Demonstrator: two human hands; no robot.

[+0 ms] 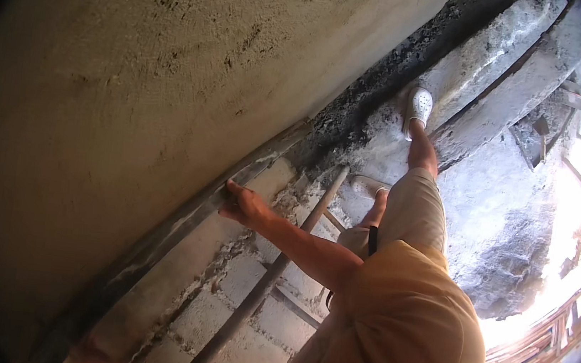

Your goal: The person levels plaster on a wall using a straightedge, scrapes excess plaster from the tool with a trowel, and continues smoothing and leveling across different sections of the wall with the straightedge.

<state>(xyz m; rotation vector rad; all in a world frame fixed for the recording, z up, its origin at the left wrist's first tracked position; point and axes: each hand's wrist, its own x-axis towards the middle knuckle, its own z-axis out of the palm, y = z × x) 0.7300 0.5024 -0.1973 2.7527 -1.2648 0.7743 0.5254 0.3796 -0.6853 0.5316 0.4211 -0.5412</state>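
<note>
A long, narrow straight-edged board (181, 230) runs slantwise along a rough plastered wall (136, 92). My right hand (248, 207) is closed around the board's edge, about midway along its visible length. Its thumb lies on the upper side, and the fingers curl underneath. At the lower left, my left hand (95, 358) shows only as a dark, blurred shape beside the board's near end, with its fingers hard to make out. A pole-sided ladder (256, 292) with crosswise rungs slants below my right forearm.
Pale block masonry (207, 319) lies beyond the ladder. My feet, in light clogs (420, 104), stand on uneven, mortar-splashed ground beside a long concrete ledge (509, 84). A small handled tool (542, 135) rests at the upper right, and stacked wooden strips (536, 353) lie at the lower right.
</note>
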